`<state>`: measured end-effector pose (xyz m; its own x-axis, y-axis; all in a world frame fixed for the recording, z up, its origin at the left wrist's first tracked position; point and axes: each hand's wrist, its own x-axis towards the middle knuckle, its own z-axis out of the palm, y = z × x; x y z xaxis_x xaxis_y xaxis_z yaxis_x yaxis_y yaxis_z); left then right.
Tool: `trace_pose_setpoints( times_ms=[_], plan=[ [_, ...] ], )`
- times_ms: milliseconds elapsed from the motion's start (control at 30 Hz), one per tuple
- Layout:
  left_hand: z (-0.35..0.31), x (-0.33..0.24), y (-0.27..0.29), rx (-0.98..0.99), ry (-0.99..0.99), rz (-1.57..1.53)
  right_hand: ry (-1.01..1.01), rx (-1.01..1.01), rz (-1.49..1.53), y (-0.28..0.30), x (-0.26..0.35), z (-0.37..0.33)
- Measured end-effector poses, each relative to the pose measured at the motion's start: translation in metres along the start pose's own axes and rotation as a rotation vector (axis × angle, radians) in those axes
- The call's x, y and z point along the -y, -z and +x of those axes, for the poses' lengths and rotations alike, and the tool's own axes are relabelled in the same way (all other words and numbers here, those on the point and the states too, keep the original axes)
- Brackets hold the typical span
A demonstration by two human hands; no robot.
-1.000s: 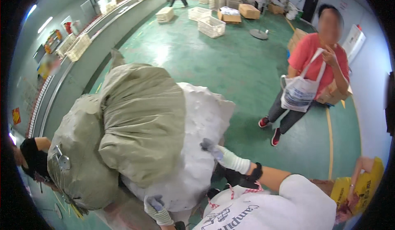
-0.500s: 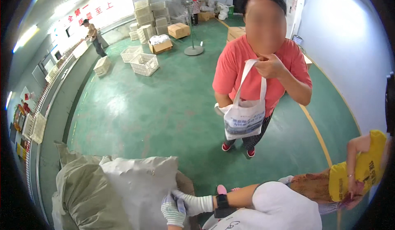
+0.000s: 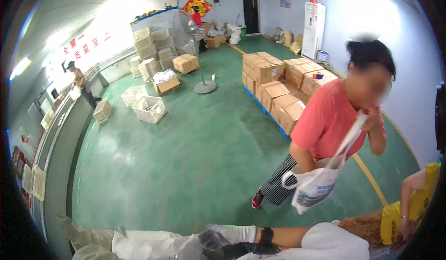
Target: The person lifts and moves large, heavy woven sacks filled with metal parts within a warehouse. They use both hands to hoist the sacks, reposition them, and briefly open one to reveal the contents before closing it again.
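Note:
My right hand (image 3: 234,234) wears a white knitted glove, with a black band (image 3: 266,236) around the wrist. It reaches leftward along the lower edge, over a blurred grey patch (image 3: 211,240) that I cannot make out. Its fingertips are smeared, so their grip does not show. Beside them lies a large white sack (image 3: 155,245), with a grey-green sack (image 3: 93,236) to its left. My left hand does not show.
A person in a coral shirt (image 3: 325,116) stands ahead at right, one hand inside a white tote bag (image 3: 318,185). Behind are cartons (image 3: 262,67) on a blue pallet, a fan (image 3: 204,87) and white crates (image 3: 148,109). A co-worker in yellow (image 3: 420,199) is at far right.
The view has tilted up, so the sacks and my right hand sit lower, and my left gloved hand has left the picture. The coral-shirted person has moved right, uncovering the cartons.

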<state>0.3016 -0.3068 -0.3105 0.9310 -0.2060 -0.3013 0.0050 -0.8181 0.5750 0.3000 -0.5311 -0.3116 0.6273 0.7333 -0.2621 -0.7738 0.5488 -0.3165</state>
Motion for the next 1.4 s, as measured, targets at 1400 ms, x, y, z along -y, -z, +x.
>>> trace_pose_setpoints(
  times_ms=[1400],
  plan=[
    [0.27, 0.101, 0.16, -0.852, 1.022, -0.594, -0.313, -0.178, -1.423, 0.099, 0.518, 0.732]
  ],
)
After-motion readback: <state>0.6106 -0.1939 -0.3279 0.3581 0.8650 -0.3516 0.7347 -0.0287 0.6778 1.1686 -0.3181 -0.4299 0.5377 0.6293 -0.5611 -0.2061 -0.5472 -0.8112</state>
